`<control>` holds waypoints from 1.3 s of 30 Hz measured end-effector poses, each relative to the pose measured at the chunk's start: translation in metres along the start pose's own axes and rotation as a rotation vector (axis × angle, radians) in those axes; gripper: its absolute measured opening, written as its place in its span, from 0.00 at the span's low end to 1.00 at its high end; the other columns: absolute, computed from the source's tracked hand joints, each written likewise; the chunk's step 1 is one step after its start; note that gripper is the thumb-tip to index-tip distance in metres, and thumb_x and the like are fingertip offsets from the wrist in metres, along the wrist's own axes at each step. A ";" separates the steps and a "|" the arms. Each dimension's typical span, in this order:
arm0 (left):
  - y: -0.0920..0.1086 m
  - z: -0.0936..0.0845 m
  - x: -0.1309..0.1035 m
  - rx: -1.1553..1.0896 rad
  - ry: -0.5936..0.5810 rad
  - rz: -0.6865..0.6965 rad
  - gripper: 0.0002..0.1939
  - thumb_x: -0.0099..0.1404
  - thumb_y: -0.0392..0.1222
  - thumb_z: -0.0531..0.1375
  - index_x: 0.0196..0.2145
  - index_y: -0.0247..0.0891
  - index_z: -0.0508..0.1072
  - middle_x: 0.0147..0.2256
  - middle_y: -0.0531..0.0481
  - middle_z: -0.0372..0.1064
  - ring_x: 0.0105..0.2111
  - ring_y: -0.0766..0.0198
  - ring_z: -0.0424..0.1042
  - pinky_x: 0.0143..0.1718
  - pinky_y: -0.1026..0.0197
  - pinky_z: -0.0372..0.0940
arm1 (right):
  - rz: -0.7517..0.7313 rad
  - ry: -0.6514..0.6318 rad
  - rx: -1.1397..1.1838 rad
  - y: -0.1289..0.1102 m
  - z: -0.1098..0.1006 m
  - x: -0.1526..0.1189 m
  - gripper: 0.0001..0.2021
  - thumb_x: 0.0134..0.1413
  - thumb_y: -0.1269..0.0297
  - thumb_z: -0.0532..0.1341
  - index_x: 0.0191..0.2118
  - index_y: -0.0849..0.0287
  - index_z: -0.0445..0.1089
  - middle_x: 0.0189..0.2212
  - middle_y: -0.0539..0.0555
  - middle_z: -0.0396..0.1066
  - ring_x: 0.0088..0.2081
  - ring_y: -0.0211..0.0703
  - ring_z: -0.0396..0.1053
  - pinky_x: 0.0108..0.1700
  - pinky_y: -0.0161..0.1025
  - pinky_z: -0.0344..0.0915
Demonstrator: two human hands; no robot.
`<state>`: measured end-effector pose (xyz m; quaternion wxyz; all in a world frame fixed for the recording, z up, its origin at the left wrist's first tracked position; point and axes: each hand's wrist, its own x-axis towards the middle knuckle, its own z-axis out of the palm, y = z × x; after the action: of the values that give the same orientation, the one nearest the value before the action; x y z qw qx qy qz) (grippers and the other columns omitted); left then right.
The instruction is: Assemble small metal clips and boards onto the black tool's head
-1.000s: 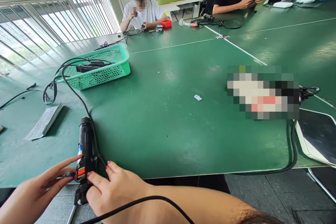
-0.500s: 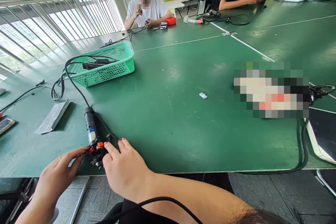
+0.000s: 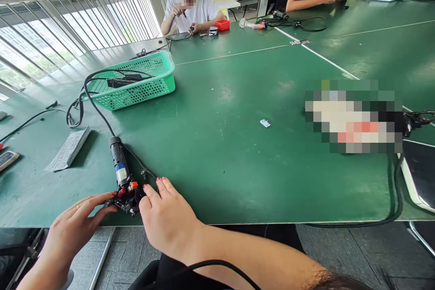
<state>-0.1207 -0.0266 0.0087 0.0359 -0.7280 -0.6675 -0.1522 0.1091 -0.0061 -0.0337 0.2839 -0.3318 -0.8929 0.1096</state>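
At the table's near left edge lies a black cylindrical device (image 3: 118, 161) with a blue and white band, a black cord running from its top end. Its lower end is open, with bare wires, a red part and an orange piece (image 3: 134, 185) exposed. My left hand (image 3: 76, 219) pinches a small dark part at the left of that end. From the right, my right hand (image 3: 171, 213) has its fingers curled against the open end, two fingertips by a second black cord (image 3: 141, 163). The right hand's thumb and exact hold are hidden.
A green basket (image 3: 142, 97) holds black cables and an adapter. A folded printed paper (image 3: 70, 149) and a phone-like object (image 3: 8, 159) lie at left. A small white tag (image 3: 265, 123) sits mid-table, a blurred-out item at right. Two people sit across the table (image 3: 217, 167).
My right hand has shifted slightly right, away from the orange piece, showing more of the open end. My left fingers have moved a little onto the dark part.
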 end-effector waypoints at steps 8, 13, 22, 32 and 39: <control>0.008 0.000 0.002 -0.001 0.053 -0.118 0.05 0.56 0.50 0.61 0.30 0.52 0.75 0.28 0.64 0.77 0.27 0.65 0.75 0.37 0.65 0.69 | 0.002 0.025 -0.016 0.000 0.000 0.000 0.14 0.59 0.72 0.50 0.46 0.70 0.68 0.54 0.65 0.67 0.57 0.54 0.63 0.63 0.51 0.52; 0.003 0.003 0.003 -0.086 0.064 -0.147 0.07 0.52 0.51 0.64 0.30 0.52 0.75 0.28 0.64 0.76 0.30 0.63 0.75 0.40 0.63 0.69 | -0.003 0.041 -0.022 0.001 0.001 -0.001 0.13 0.58 0.72 0.51 0.45 0.70 0.68 0.52 0.64 0.68 0.56 0.56 0.64 0.63 0.51 0.52; 0.009 -0.003 0.008 -0.093 0.011 -0.093 0.05 0.55 0.50 0.62 0.29 0.51 0.76 0.33 0.61 0.78 0.35 0.60 0.77 0.47 0.58 0.70 | -0.010 0.020 -0.001 0.000 0.003 -0.001 0.13 0.59 0.71 0.51 0.45 0.71 0.67 0.51 0.67 0.68 0.57 0.54 0.63 0.64 0.52 0.50; 0.010 -0.002 0.006 -0.318 -0.022 -0.320 0.06 0.51 0.44 0.66 0.28 0.45 0.74 0.32 0.59 0.78 0.36 0.58 0.77 0.47 0.55 0.70 | -0.002 0.019 -0.008 0.001 0.001 -0.001 0.13 0.58 0.72 0.50 0.44 0.70 0.67 0.50 0.65 0.69 0.56 0.55 0.63 0.64 0.51 0.50; 0.036 -0.003 -0.005 -0.488 0.173 -0.594 0.11 0.58 0.44 0.62 0.39 0.40 0.71 0.49 0.47 0.73 0.50 0.52 0.72 0.53 0.47 0.67 | 0.006 0.046 -0.019 0.001 0.001 -0.002 0.11 0.59 0.71 0.51 0.43 0.68 0.68 0.49 0.63 0.70 0.56 0.56 0.63 0.64 0.50 0.50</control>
<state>-0.0863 -0.0356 0.0153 -0.1277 -0.4746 -0.7877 -0.3713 0.1104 -0.0067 -0.0358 0.3010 -0.3395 -0.8862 0.0942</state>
